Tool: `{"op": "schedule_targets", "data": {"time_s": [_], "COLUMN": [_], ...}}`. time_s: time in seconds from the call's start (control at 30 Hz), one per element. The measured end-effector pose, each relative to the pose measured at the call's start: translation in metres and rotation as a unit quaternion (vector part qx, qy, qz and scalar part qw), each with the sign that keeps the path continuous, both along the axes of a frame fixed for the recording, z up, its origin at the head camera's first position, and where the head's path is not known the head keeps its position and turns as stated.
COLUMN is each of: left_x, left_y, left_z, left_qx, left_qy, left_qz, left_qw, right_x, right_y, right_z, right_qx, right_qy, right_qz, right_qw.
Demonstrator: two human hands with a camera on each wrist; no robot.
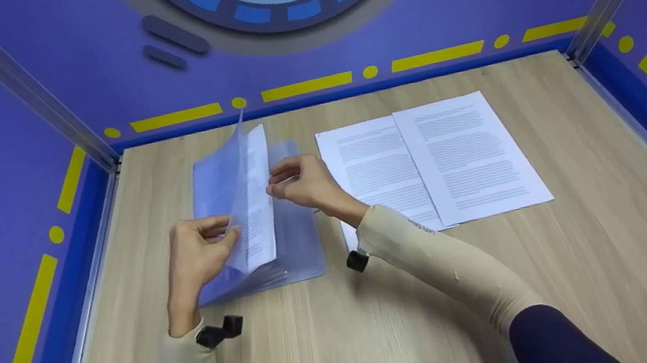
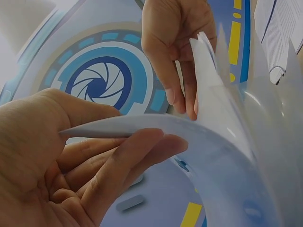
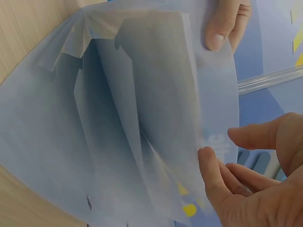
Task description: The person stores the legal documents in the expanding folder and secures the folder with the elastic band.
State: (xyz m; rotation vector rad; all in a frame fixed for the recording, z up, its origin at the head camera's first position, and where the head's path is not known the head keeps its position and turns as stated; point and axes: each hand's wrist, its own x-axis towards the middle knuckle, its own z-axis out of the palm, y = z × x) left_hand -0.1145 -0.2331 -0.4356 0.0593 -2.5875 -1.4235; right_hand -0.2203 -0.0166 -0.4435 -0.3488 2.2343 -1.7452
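A translucent bluish plastic folder point(image 1: 304, 247) lies partly opened on the table, its cover point(image 1: 240, 218) raised. My left hand point(image 1: 197, 250) pinches the edge of that cover between thumb and fingers. Inside the folder stands printed paper point(image 1: 260, 196), tilted up among clear inner leaves point(image 3: 113, 94). My right hand point(image 1: 304, 181) is at the right side of the raised paper. In the right wrist view its forefinger touches the edge of the upright leaves, while the thumb stays apart from them. Whether paper or plastic is under that fingertip, I cannot tell.
To the right of the folder lie two overlapping printed sheets, a left one point(image 1: 369, 165) partly covered by a right one point(image 1: 471, 154). The wooden table point(image 1: 382, 325) is bounded by blue panels point(image 1: 306, 57) at the back and sides. Small black cameras hang at both wrists.
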Motion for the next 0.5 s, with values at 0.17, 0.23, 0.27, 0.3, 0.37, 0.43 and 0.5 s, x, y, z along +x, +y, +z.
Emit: {"op": "schedule_targets", "data": {"time_s": [0.17,0.23,0.27,0.3,0.37,0.43,0.5], "left_x": [0.0,0.001,0.001,0.001,0.002,0.002,0.001], "left_y": [-0.001,-0.001,-0.001,-0.002,-0.002,-0.003,-0.003], "left_z": [-0.002,-0.002,-0.002,-0.002,-0.002,0.0,0.0], "left_qx": [-0.001,-0.004,-0.006,-0.008,-0.012,-0.011,-0.011], "left_qy": [0.004,0.004,0.003,0.002,0.003,0.006,0.007], "left_qz": [-0.001,0.001,0.002,0.003,0.004,0.004,0.003], "left_qw": [1.0,1.0,1.0,1.0,0.9999,0.9999,0.9999], "right_x": [-0.001,-0.001,-0.001,-0.001,-0.001,-0.002,-0.004], "right_y": [0.01,0.016,0.019,0.023,0.03,0.037,0.046], "right_z": [0.002,0.002,0.002,0.003,0.004,0.006,0.008], "right_qx": [0.004,0.007,0.009,0.01,0.014,0.017,0.018], "right_qy": [0.013,0.021,0.026,0.031,0.041,0.053,0.064], "right_qz": [-0.007,-0.007,-0.007,-0.006,-0.005,-0.001,0.002], "right_qw": [0.9999,0.9997,0.9996,0.9995,0.9991,0.9985,0.9978]}}
